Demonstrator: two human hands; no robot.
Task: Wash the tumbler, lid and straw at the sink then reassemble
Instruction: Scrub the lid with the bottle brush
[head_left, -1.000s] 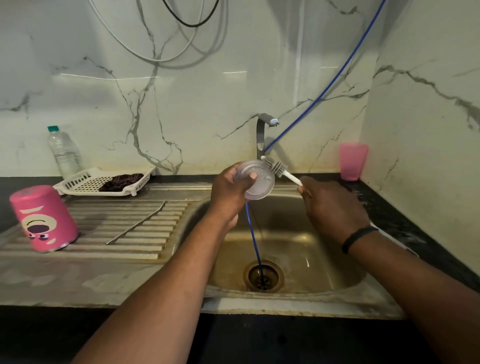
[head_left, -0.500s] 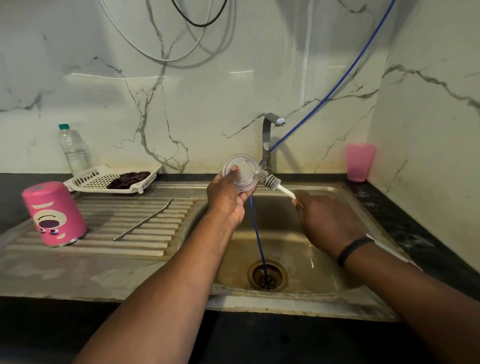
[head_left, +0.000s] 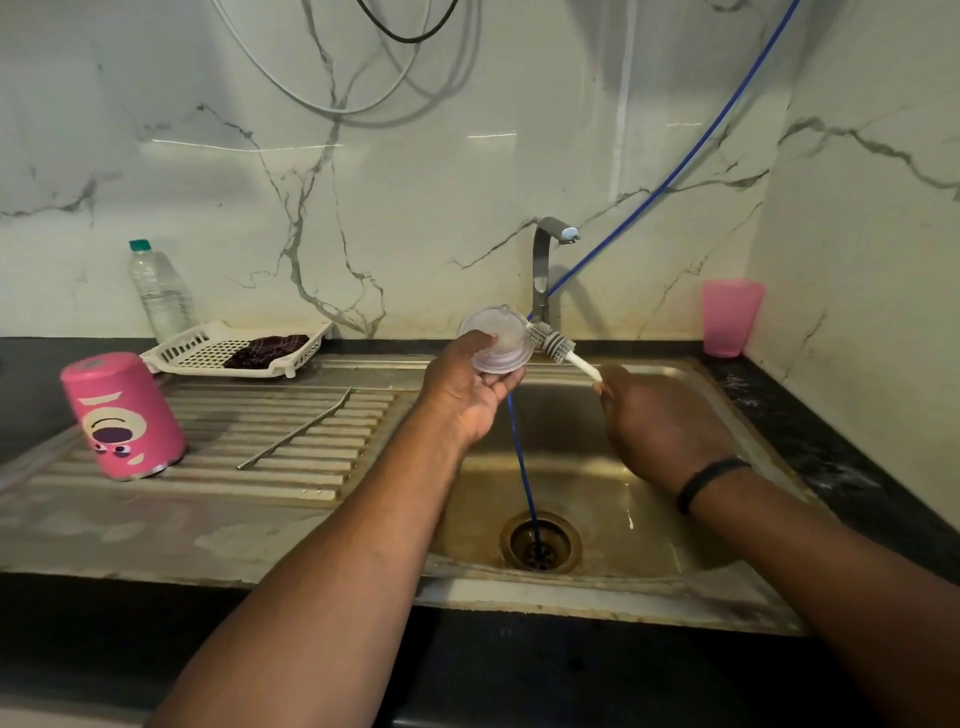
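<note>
My left hand (head_left: 467, 395) grips the clear round lid (head_left: 500, 340) above the sink basin (head_left: 649, 499), thumb across its face. My right hand (head_left: 660, 426) holds the white handle of a small bristle brush (head_left: 553, 345), whose bristles touch the lid's right edge. The pink tumbler (head_left: 122, 415) with a cartoon face stands upside down on the ridged drainboard (head_left: 291, 467) at the left. The metal straw (head_left: 296, 428) lies on the drainboard between the tumbler and the sink.
A tap (head_left: 545, 260) rises behind the basin, and a blue hose (head_left: 524, 467) runs from the wall down into the drain (head_left: 540, 543). A white basket (head_left: 208, 348) with a dark cloth, a water bottle (head_left: 158, 291) and a pink cup (head_left: 730, 317) stand along the back.
The lid has turned in my left hand, and the brush has shifted along its right edge. Both hands stay over the basin.
</note>
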